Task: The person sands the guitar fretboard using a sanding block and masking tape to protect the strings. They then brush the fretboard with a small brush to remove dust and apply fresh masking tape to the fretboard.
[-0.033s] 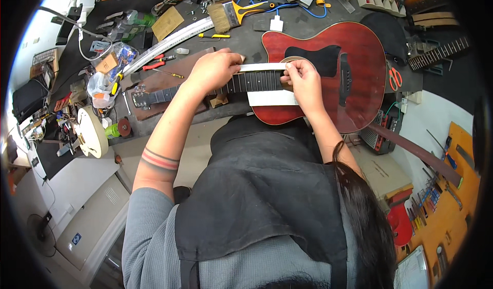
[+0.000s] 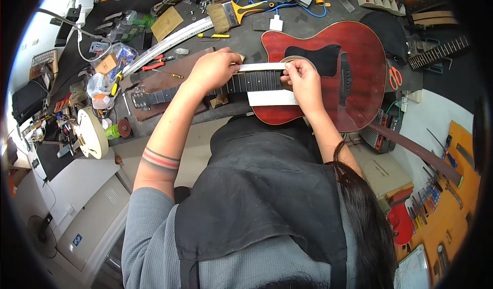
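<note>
A red acoustic guitar [image 2: 359, 47] lies on the bench with its neck pointing left. Its dark fretboard [image 2: 251, 82] passes under both hands. Along the fretboard's far edge runs a white strip [image 2: 263, 67] that looks like tape. My left hand [image 2: 216, 69] is closed at the strip's left end, its fingertips partly hidden behind the hand. Thumb and fingers of my right hand [image 2: 303, 81] pinch the strip's right end, over the soundhole area. Another white strip [image 2: 272, 98] lies on the guitar body along the fretboard's near edge. A pale curved rim shows behind my right fingers.
Beyond the neck lie a wide paintbrush [image 2: 222, 17], a long metal ruler [image 2: 174, 41] and red-handled pliers [image 2: 156, 63]. Orange-handled scissors [image 2: 395, 77] rest right of the guitar. A cream guitar body [image 2: 92, 132] stands at the bench's left end, near a green grinder [image 2: 119, 129].
</note>
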`<state>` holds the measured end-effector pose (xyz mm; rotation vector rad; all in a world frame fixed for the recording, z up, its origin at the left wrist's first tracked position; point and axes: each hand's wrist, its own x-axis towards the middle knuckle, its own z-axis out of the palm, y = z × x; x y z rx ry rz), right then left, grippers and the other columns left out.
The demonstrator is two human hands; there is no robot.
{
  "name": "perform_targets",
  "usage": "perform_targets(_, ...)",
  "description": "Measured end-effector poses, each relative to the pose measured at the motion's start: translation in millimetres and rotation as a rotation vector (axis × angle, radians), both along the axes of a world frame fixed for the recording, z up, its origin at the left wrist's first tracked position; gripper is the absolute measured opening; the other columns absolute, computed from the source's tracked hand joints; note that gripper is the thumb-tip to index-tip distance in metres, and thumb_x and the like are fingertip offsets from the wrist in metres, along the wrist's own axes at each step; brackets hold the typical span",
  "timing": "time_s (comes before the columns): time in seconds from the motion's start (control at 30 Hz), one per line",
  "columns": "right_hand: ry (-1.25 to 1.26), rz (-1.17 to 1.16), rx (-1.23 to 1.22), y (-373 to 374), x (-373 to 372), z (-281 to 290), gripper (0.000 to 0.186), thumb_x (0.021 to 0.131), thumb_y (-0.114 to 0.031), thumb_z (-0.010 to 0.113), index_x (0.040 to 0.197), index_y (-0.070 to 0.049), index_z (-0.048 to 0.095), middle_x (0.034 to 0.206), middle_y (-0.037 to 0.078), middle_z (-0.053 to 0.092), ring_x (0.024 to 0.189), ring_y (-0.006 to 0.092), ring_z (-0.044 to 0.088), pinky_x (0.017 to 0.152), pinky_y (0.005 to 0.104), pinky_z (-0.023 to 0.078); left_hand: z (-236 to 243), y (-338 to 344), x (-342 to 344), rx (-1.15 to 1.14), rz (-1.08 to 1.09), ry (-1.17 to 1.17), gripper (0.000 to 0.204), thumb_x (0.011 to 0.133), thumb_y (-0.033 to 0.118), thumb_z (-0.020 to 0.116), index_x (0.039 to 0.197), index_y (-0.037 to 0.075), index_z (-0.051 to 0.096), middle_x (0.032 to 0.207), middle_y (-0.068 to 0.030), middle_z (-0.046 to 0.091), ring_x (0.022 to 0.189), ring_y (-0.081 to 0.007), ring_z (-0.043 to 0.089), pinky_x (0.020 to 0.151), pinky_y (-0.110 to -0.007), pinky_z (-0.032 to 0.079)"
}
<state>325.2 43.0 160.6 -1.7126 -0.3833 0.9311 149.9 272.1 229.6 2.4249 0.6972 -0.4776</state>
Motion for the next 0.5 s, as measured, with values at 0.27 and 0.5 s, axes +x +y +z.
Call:
perform_targets(0.27,-0.107,-0.016,-0.077,4,-3,-6,0.024,0.113,-0.018,0.073,0.115,0.005,0.075,0.099,0.013,0.083,0.086,0.0187,0.082,0.077,0.0345,0.063,-25,5,-2,-0.119,0.069,-0.049,0.026,0.106,0.032,0.074,0.115,0.009,0.082,0.125,-0.0134,0.075,0.119,-0.0392,0.075,0.104,-0.052,0.058)
perform_targets(0.5,-0.153,0.002,-0.107,3,-5,-12,0.021,0.115,-0.018,0.073,0.113,0.003,0.074,0.102,0.009,0.081,0.086,0.0139,0.080,0.074,0.0284,0.061,-31,10,-7,-0.215,0.066,-0.057,0.028,0.107,0.035,0.075,0.110,0.007,0.081,0.123,-0.0138,0.074,0.116,-0.0390,0.075,0.102,-0.049,0.058)
